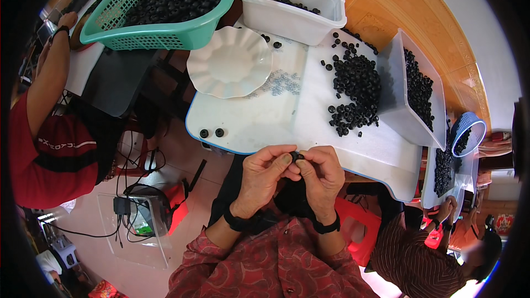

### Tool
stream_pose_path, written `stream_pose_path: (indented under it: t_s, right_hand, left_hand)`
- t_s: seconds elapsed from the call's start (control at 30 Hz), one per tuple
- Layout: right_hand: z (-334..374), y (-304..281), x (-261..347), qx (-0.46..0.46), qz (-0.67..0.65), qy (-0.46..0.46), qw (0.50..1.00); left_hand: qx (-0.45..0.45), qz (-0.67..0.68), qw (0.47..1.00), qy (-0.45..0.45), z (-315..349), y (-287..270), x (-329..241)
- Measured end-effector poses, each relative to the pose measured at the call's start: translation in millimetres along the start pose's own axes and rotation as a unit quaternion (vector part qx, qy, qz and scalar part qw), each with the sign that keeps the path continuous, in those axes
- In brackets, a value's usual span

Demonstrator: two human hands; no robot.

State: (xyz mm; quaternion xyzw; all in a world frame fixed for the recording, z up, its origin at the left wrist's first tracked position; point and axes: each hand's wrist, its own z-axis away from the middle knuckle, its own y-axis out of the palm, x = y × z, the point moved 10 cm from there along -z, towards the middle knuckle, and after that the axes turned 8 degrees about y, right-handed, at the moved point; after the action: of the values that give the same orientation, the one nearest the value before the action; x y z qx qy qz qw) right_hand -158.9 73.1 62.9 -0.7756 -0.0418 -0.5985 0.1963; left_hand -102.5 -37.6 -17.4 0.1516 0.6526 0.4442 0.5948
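Note:
Close to my body, just off the table's front edge, my left hand (261, 175) and my right hand (321, 179) meet fingertip to fingertip. Both are closed in a pinch on a small round black part (295, 156), mostly covered by the fingers. Two black ring-shaped parts (212, 132) lie at the table's left front edge. Farther right, a loose heap of small black parts (356, 83) spreads over the white table (248, 124). Small clear or silvery pieces (281, 83) are scattered beside a white scalloped dish (229, 63).
A green basket (149, 40) full of black parts is at the far left. A white tub (292, 19) stands at the back, a tilted clear bin (395, 96) at the right. Co-workers sit on both sides. Cables (124, 223) and a red stool (359, 229) are below.

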Motion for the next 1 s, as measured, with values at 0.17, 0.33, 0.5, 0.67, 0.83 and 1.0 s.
stream_pose_path:
  t_s: [0.17, 0.33, 0.5, 0.67, 0.83, 1.0]
  right_hand:
    - [-1, 1, 5, 0.013, 0.013, -0.012, 1.000]
    - [-1, 4, 14, 0.028, 0.046, -0.025, 0.998]
    - [0, 9, 23, 0.041, 0.072, -0.032, 0.996]
    - [2, 12, 31, 0.050, 0.095, -0.050, 0.993]
    - [2, 12, 28, 0.044, 0.074, -0.036, 0.996]
    - [3, 13, 30, 0.032, 0.110, -0.068, 0.991]
  left_hand:
    - [0.014, -0.056, 0.998, 0.021, 0, -2, -5]
    - [0.021, -0.098, 0.994, 0.032, 2, -1, -13]
    - [0.019, -0.103, 0.994, 0.042, 4, 1, -19]
    - [0.009, -0.112, 0.993, 0.042, 5, -1, -22]
    - [0.009, -0.115, 0.993, 0.034, 5, -1, -22]
    - [0.004, -0.129, 0.990, 0.060, 6, 3, -25]
